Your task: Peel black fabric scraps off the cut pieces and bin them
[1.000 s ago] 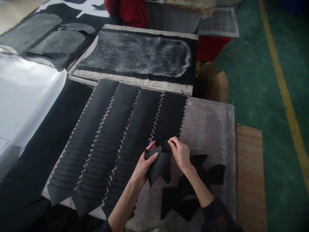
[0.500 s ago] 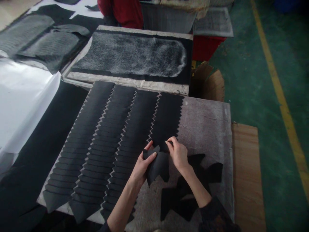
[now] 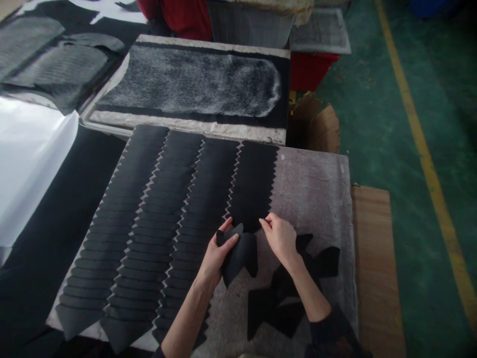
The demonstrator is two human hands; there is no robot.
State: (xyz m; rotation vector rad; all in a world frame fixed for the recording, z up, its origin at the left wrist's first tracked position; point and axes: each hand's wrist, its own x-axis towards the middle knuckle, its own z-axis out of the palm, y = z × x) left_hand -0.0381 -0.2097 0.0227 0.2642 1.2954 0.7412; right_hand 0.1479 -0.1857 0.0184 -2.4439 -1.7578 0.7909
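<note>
My left hand [image 3: 219, 254] grips a small stack of black pointed fabric pieces [image 3: 240, 254] just above the grey felt board [image 3: 316, 189]. My right hand [image 3: 280, 237] pinches the lower edge of the rightmost row of overlapping black pieces [image 3: 255, 186], fingers closed on the top piece there. Three more long rows of overlapping black pieces [image 3: 156, 219] lie to the left on the same board. Loose black cut pieces [image 3: 286, 293] lie on the felt under my right forearm.
A second board with a fuzzy grey patch [image 3: 194, 87] lies behind. White sheet [image 3: 26, 154] and black cloth [image 3: 48, 233] cover the table at left. A person in red [image 3: 179, 17] stands at the back. A cardboard box [image 3: 316, 124], a wooden board [image 3: 372, 258] and green floor lie to the right.
My right hand has shifted slightly right, off the stack held in my left hand and onto the end of the rightmost row. The camera view has drifted a little.
</note>
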